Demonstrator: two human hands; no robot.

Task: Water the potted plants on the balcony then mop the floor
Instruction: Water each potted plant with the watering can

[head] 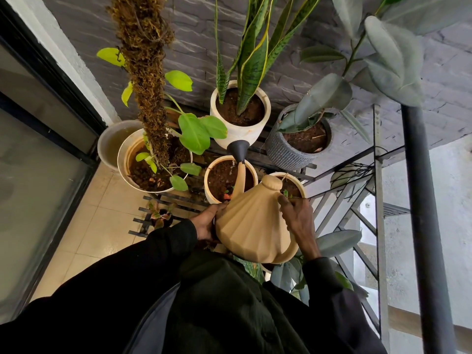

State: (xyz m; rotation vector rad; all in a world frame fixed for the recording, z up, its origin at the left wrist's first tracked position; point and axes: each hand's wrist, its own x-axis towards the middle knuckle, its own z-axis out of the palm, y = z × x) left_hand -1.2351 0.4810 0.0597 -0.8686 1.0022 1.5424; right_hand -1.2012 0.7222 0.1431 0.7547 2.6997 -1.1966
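A beige ribbed watering can [251, 226] is tilted forward, its dark grey rose [238, 149] over the far rim of a small white pot of bare soil [213, 178]. Thin streams of water fall into that soil. My left hand [205, 222] supports the can's left side. My right hand [297, 221] lies over the can's right side by the handle. Behind stand a white pot with a snake plant [240, 134], a grey textured pot with a rubber plant [288, 154] and a large white pot with a moss pole [122, 159].
The pots sit on a black slatted stand [163, 200] against a dark stone wall. An empty white bucket [109, 144] stands in the left corner by a glass door [38, 149]. A metal railing [378, 200] and thick dark post [424, 226] close the right side. Beige floor tiles [97, 226] lie at left.
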